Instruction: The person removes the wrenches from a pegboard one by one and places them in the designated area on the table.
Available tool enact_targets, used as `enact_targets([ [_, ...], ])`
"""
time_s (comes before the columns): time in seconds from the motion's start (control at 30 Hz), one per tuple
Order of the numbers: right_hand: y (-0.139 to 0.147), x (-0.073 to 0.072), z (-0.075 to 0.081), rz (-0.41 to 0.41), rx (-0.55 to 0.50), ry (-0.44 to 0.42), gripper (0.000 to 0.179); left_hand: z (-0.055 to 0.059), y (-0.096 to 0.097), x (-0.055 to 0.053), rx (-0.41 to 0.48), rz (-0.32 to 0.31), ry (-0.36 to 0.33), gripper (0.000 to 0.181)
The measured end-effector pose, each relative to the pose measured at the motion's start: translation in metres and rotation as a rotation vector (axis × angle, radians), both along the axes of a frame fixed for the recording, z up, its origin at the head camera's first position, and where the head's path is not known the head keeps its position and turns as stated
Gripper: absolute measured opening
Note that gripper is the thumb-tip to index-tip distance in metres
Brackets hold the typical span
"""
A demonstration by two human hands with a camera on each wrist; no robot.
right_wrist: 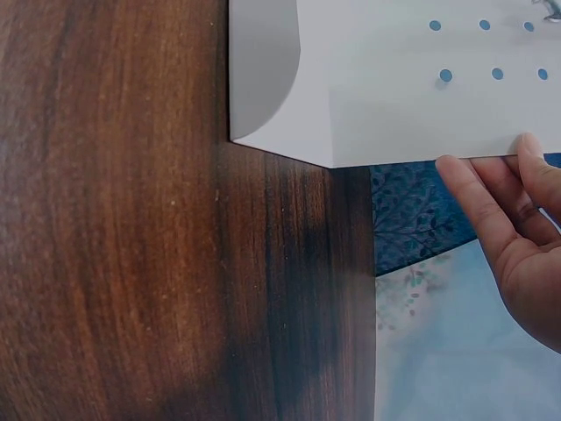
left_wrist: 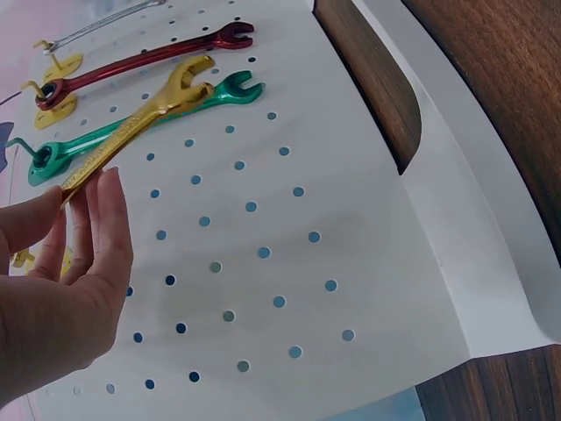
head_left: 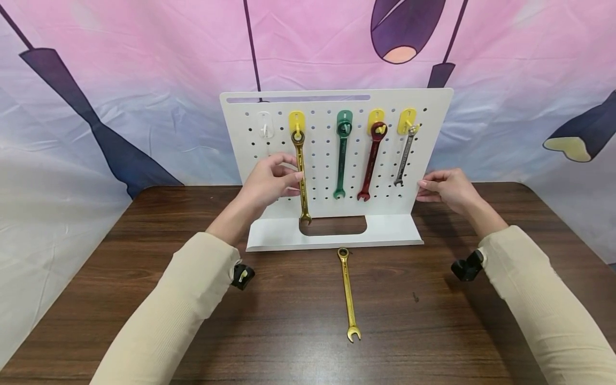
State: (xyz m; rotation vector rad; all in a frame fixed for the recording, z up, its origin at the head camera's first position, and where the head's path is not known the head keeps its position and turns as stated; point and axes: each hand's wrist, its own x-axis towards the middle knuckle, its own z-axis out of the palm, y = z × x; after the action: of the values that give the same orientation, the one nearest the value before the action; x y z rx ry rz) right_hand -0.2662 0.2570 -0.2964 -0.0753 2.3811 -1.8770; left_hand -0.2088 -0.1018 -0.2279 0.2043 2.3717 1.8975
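Observation:
My left hand pinches a gold wrench at mid-shaft between thumb and fingers. The wrench's ring end is at a yellow hook on the white pegboard, and its open jaw points down. In the left wrist view this gold wrench stands out from the board, its jaw overlapping the green wrench. My right hand grips the board's right edge, thumb in front and fingers along the edge. Flat on the table before the board lies a second gold wrench.
On the board hang a green wrench, a red wrench and a small silver wrench. A white hook at the far left holds nothing. The board's base rests on the brown wooden table, with a printed cloth behind.

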Motion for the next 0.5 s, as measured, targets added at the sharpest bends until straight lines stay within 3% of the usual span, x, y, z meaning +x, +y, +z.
enact_targets([
  [0.5, 0.0011, 0.0000, -0.0001, 0.007, -0.029, 0.003, 0.012, 0.0063, 0.0015, 0.0109, 0.053, 0.003, 0.002, 0.023],
])
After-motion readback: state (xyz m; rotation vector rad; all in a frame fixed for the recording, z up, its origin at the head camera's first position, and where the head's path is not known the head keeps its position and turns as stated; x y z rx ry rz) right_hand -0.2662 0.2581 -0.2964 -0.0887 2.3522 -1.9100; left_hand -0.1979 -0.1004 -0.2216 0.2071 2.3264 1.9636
